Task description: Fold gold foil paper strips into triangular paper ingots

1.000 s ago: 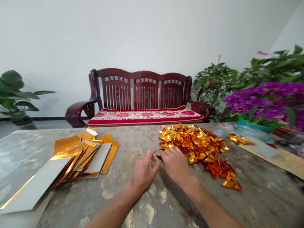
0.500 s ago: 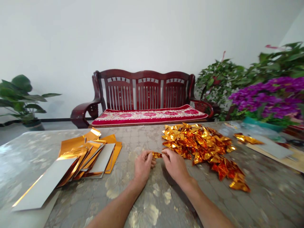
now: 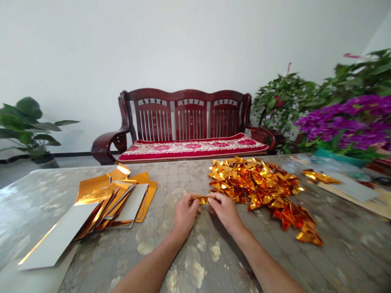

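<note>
Between my two hands is a small folded piece of gold foil paper [image 3: 203,200], pinched at both ends just above the table. My left hand [image 3: 185,213] has its thumb and fingers closed on the left end. On the right end, my right hand [image 3: 225,210] pinches with thumb and forefinger. My fingers cover parts of the piece. A heap of folded gold foil pieces [image 3: 253,181] lies just beyond and right of my right hand. Left of my left hand is a loose stack of flat foil sheets [image 3: 107,199], gold on one face and pale on the other.
The patterned table [image 3: 195,260] spans the foreground. At its right lie a pale card [image 3: 356,185], clear plastic and another folded gold piece [image 3: 320,177]. Purple flowers [image 3: 348,122] stand behind them. A wooden bench [image 3: 189,118] with a red-and-white cover is beyond the table.
My left hand has shifted slightly right and its fingers have changed position on the foil piece. The right hand stays pinched on the other end. The view has moved very slightly.
</note>
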Tool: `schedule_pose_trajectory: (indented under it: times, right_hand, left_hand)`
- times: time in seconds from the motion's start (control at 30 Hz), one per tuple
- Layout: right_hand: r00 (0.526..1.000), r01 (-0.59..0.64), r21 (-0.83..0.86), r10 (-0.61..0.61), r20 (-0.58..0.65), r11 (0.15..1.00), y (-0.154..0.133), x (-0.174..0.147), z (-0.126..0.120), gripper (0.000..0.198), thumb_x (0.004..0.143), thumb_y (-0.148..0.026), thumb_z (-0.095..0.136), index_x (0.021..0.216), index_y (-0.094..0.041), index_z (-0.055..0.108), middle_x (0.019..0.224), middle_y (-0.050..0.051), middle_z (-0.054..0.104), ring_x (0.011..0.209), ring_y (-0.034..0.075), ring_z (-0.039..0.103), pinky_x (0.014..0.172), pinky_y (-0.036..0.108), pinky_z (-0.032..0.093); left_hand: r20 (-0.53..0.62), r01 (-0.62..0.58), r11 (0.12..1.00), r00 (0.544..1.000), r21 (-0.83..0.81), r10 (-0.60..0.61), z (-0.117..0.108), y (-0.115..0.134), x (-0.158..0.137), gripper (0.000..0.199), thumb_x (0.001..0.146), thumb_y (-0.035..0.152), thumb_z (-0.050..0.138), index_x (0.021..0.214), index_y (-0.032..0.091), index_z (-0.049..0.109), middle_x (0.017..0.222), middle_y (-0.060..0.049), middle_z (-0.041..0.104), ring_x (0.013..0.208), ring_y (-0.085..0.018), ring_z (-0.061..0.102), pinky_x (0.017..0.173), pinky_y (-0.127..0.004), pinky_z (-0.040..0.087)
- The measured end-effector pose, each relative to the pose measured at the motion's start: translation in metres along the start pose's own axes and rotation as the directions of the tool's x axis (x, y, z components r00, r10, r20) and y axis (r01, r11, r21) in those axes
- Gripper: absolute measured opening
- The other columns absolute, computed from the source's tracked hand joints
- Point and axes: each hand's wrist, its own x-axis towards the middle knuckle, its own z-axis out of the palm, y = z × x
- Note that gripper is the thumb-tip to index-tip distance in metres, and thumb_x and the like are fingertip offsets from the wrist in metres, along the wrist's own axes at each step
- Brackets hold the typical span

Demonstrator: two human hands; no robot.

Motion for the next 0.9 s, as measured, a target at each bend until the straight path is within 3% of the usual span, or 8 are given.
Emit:
schedule_pose_trajectory:
  times: [0.23, 0.43, 0.57, 0.73, 0.9]
  right_hand:
    - [1.000, -0.006, 0.080, 0.008, -0.025, 0.997, 0.002, -0.002, 0.003, 0.033, 0.071, -0.034, 0.060, 0.096, -0.017, 0.073, 0.076, 0.002, 0.069, 0.061, 0.015, 0.061, 0.059, 0.027, 0.052]
    - [0.997, -0.056, 0.146, 0.062, -0.036, 0.988, 0.006, -0.001, 0.004, 0.035, 0.077, -0.036, 0.055, 0.101, -0.017, 0.072, 0.077, 0.003, 0.070, 0.063, 0.017, 0.066, 0.057, 0.028, 0.055]
    - [0.997, -0.048, 0.034, 0.050, -0.060, 0.998, 0.006, 0.000, 0.004, 0.037, 0.078, -0.035, 0.053, 0.106, -0.019, 0.072, 0.075, 0.003, 0.070, 0.059, 0.018, 0.066, 0.047, 0.026, 0.052]
    - [0.994, -0.060, 0.053, 0.065, -0.087, 0.997, 0.001, -0.004, 0.008, 0.037, 0.079, -0.033, 0.049, 0.102, -0.018, 0.073, 0.068, 0.002, 0.070, 0.054, 0.017, 0.066, 0.045, 0.023, 0.049]
    - [0.994, -0.051, 0.054, 0.056, -0.091, 0.997, -0.004, -0.008, 0.012, 0.037, 0.079, -0.033, 0.048, 0.102, -0.018, 0.074, 0.067, 0.002, 0.071, 0.055, 0.017, 0.066, 0.046, 0.024, 0.049]
  left_hand:
    - [-0.015, -0.056, 0.978, 0.998, 0.202, 0.061, -0.007, 0.003, 0.002, 0.029, 0.084, 0.031, 0.052, 0.096, 0.019, 0.074, 0.071, 0.000, 0.071, 0.061, -0.015, 0.063, 0.061, -0.024, 0.047]
    - [-0.006, -0.112, 0.953, 0.993, 0.282, 0.118, -0.008, 0.003, 0.000, 0.030, 0.086, 0.033, 0.053, 0.101, 0.024, 0.077, 0.100, -0.002, 0.077, 0.090, -0.021, 0.068, 0.082, -0.030, 0.049]
    - [0.018, -0.070, 0.938, 0.997, 0.338, 0.069, -0.007, 0.007, -0.002, 0.031, 0.089, 0.034, 0.051, 0.104, 0.025, 0.077, 0.101, -0.003, 0.077, 0.087, -0.021, 0.068, 0.077, -0.029, 0.049]
    - [-0.034, -0.016, 0.861, 0.999, 0.509, 0.038, -0.010, 0.017, -0.005, 0.030, 0.089, 0.033, 0.052, 0.107, 0.031, 0.076, 0.104, -0.003, 0.077, 0.086, -0.022, 0.068, 0.074, -0.029, 0.046]
    - [0.006, -0.016, 0.932, 1.000, 0.361, 0.015, -0.011, 0.010, 0.001, 0.030, 0.086, 0.027, 0.052, 0.102, 0.025, 0.077, 0.086, -0.003, 0.077, 0.071, -0.018, 0.067, 0.065, -0.026, 0.045]
